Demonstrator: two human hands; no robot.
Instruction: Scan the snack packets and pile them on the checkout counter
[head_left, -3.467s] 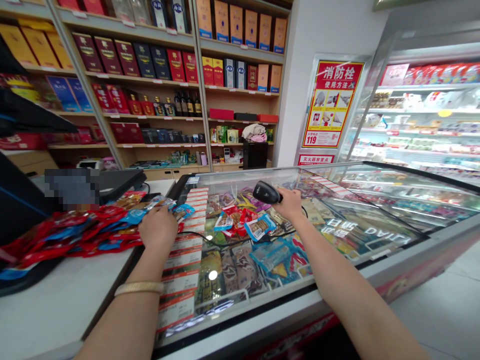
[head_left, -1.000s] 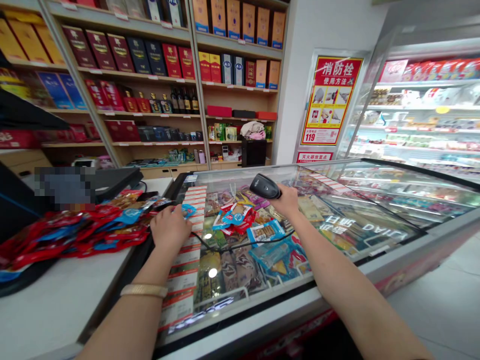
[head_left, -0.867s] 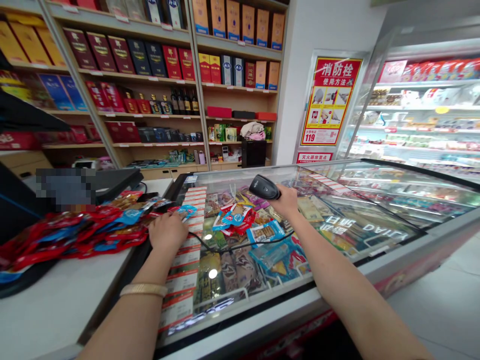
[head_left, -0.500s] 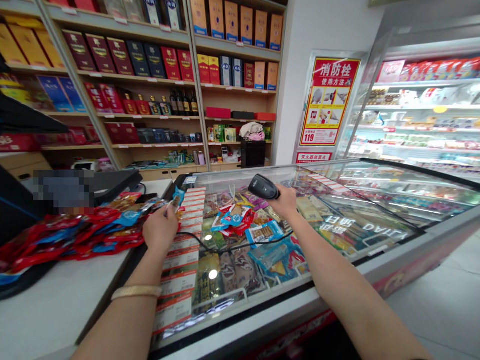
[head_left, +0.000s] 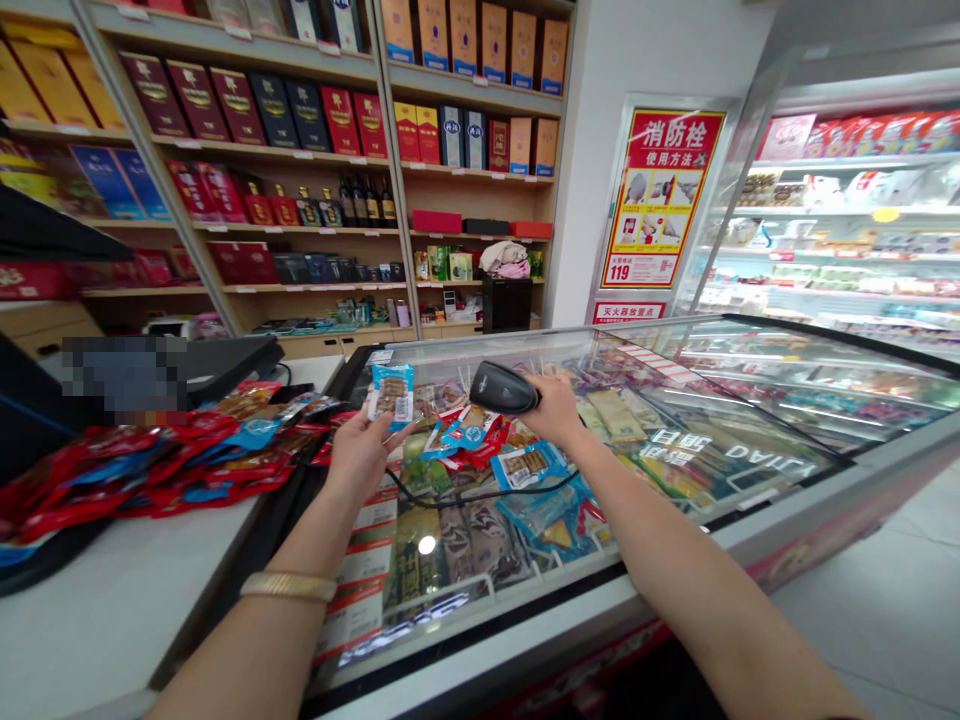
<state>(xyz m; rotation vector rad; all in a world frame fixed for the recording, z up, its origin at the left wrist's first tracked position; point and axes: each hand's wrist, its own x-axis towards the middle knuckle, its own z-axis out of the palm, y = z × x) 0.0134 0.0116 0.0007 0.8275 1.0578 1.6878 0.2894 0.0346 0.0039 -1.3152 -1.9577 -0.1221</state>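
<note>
My left hand (head_left: pixel 365 452) pinches the lower edge of a blue-edged snack packet (head_left: pixel 391 392), its barcode turned toward me, above the left end of the glass-topped freezer. My right hand (head_left: pixel 556 408) is wrapped round the handle of a black barcode scanner (head_left: pixel 504 388), whose head points left toward the packet. A small gap separates scanner and packet. Beneath the scanner, several red and blue snack packets (head_left: pixel 474 432) lie on the glass, with another blue packet (head_left: pixel 529 463) nearer me. The black cable (head_left: pixel 480 494) runs across the glass.
A heap of red and blue snack packets (head_left: pixel 187 455) covers part of the white counter (head_left: pixel 150 575) at left. The freezer (head_left: pixel 600 590) stretches right, its front rim close to me. Shelves of boxed bottles (head_left: pixel 300 120) and a lit chiller (head_left: pixel 847 220) stand behind.
My left hand has moved right from beside the heap, turning the packet so its barcode side shows. The scanner in my right hand has shifted slightly left, closer to the packet.
</note>
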